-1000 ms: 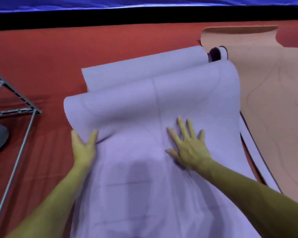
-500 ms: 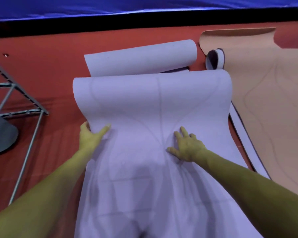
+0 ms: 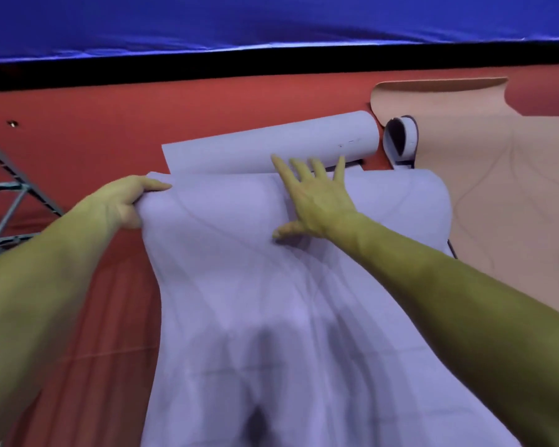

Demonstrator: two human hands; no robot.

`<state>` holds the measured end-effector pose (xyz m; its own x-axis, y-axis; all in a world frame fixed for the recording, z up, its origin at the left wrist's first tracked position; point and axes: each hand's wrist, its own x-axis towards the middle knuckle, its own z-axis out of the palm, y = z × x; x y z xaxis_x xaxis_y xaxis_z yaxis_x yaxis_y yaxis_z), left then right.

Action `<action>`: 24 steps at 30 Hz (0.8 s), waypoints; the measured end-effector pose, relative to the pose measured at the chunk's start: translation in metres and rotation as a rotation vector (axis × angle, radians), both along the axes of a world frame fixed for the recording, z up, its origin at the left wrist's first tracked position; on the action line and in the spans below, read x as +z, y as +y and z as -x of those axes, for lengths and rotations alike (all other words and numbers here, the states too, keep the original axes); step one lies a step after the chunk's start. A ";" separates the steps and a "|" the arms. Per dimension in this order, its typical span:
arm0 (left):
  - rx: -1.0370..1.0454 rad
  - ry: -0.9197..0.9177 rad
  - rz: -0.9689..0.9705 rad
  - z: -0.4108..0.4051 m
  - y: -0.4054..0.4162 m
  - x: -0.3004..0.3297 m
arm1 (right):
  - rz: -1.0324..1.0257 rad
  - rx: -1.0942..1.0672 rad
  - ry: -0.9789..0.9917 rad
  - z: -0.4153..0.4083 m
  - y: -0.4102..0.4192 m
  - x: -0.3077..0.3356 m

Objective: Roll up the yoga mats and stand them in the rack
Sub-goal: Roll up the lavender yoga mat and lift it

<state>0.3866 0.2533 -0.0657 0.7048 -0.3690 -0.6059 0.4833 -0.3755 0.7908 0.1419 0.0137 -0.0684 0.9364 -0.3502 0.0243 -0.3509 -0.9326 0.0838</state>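
A lavender yoga mat lies along the red floor in front of me, humped up at its far part. Its far end is curled into a loose roll, with a dark open end showing at the right. My left hand grips the mat's left edge at the hump, thumb on top. My right hand lies flat on the hump with fingers spread, fingertips near the curled end. A peach yoga mat is spread flat on the right.
A grey metal rack frame stands at the left edge on the red floor. A black strip and a blue tarp run along the far side. A small metal fitting sits in the floor at far left.
Both hands have moved forward up the lavender mat to its hump. The left hand now grips the mat's edge, and the right hand has spread flat near the curled end.
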 end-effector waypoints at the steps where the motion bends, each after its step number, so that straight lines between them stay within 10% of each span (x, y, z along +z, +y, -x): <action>1: -0.002 -0.046 0.098 0.002 -0.003 0.000 | 0.013 -0.009 0.004 0.001 0.000 -0.008; 6: -0.110 -0.457 0.692 0.029 -0.010 0.002 | 0.145 -0.073 -0.409 0.039 0.004 -0.049; 8: 0.009 -0.486 0.565 0.026 -0.005 -0.021 | 0.077 -0.041 -0.392 0.048 0.007 -0.073; 12: 0.240 -0.381 -0.191 0.017 -0.005 -0.079 | -0.266 -0.188 0.237 0.040 -0.006 -0.114; 18: -0.271 -0.836 -0.321 0.066 -0.021 -0.092 | -0.341 -0.083 0.186 0.031 0.010 -0.096; 24: -0.575 -0.708 -0.540 0.101 -0.009 -0.095 | -0.416 -0.101 0.303 0.066 0.022 -0.076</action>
